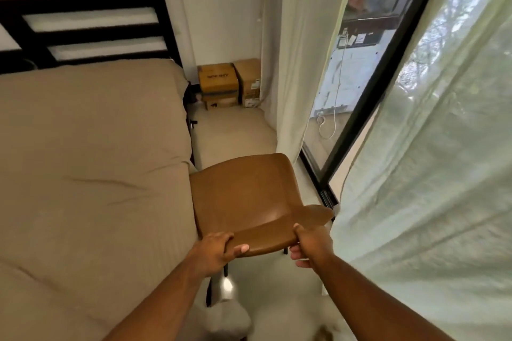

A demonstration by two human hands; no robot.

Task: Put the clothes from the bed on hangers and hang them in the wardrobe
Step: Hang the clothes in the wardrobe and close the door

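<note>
Clothes: not spotting any on the bed (91, 147), no hangers or wardrobe in view either, so judging them either already hung or lying out of frame, and not managing to tell their lie or long axis. Gripping the chair (249, 196) by its backrest top, left hand (214, 250) curling over one end, right hand (310, 246) wrapping the other, beside the bed

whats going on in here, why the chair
A person holds a brown chair by the top edge of its backrest, with the left hand and the right hand each gripping one end. The chair is in the gap between the bed and the curtain. No clothes or hangers are in view.
</note>
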